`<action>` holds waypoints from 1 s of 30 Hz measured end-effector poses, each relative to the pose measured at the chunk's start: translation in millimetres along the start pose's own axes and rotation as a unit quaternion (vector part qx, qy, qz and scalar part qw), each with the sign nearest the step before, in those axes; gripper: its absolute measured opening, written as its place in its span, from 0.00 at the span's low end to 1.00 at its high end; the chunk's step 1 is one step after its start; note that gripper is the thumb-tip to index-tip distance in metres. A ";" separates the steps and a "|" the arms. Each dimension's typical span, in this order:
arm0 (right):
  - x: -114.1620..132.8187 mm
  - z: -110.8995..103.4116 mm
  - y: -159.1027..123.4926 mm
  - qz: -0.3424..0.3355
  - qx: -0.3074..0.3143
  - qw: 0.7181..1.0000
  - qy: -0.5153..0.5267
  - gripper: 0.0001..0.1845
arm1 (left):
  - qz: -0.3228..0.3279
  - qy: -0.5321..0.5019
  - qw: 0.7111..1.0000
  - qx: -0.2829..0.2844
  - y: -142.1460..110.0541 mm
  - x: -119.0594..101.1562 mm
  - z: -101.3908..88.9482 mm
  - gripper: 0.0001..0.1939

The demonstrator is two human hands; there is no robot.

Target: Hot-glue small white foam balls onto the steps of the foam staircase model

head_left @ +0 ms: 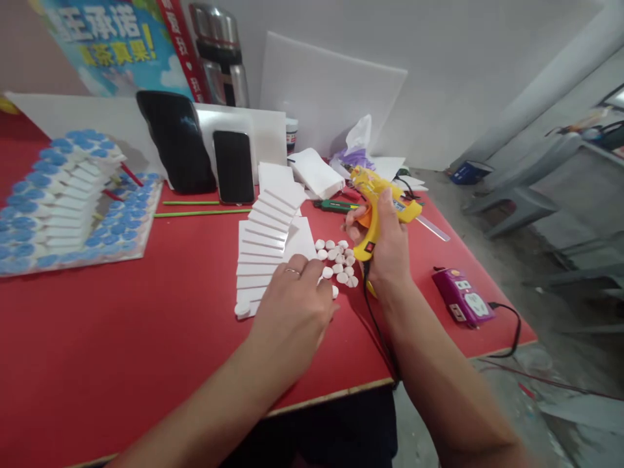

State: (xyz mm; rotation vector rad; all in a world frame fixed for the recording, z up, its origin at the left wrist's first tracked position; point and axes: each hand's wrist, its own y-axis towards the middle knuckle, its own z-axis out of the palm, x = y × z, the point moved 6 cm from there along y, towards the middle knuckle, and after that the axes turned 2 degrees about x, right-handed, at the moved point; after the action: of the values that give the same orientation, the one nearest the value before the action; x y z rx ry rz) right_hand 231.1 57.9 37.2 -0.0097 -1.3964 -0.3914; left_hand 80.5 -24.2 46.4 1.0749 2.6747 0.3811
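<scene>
My right hand (392, 244) is wrapped round the handle of a yellow hot glue gun (373, 227), its nozzle pointing up and away toward the back. Its black cord hangs down past my wrist. My left hand (297, 305) reaches over the near corner of a white foam-board model, fingers curled down beside a loose pile of small white discs (336, 257). The fingertips are hidden, so what they pinch is not visible. The model has fanned white steps (263, 250) on a white base (299, 244). One white disc (242, 309) sits at its front left corner.
A finished-looking stair model with blue discs (24, 221) stands left on the red table (185, 338). Two phones (234, 166) lean at the back, near green sticks (205, 213) and a green cutter (336, 206). A purple power socket (463, 298) lies right, near the table edge.
</scene>
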 end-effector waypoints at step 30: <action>-22.8 57.2 -52.8 0.107 0.299 0.947 0.050 0.21 | -0.314 -0.635 0.692 -0.140 -53.4 148.8 3.5 0.19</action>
State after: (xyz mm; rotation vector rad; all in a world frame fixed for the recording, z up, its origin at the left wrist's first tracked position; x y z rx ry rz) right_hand 159.3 27.9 14.2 0.3475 -1.3502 0.2201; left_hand -57.3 43.5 8.3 0.0729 1.4304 -0.1117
